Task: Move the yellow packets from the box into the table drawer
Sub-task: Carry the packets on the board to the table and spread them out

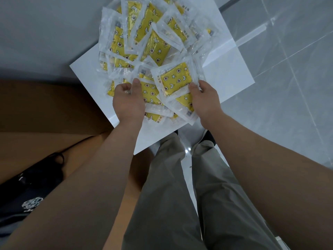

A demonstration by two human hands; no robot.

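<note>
Left grip (pixel 128 101) pinches clear wrapper at the near-left edge of the yellow packets (pixel 153 46) heap. Right grip (pixel 205 101) clasps a top packet (pixel 177 79) at the heap's near-right edge (thumb above, fingers beneath). Both forearms extended; heap lies on a white sheet (pixel 234 74).

From my remote feed I see two forearms, bare as far as the frame shows, each ending in a bare hand: the left hand (pixel 128 103) and the right hand (pixel 205 101). Below them are loose trousers (pixel 171 195) in a greyish olive cloth with soft lengthwise folds. At the cuffs, dark shoes (pixel 209 138) show against the floor. At lower left lies black fabric (pixel 30 204) with a round white print; I cannot tell whether it is worn.
</note>
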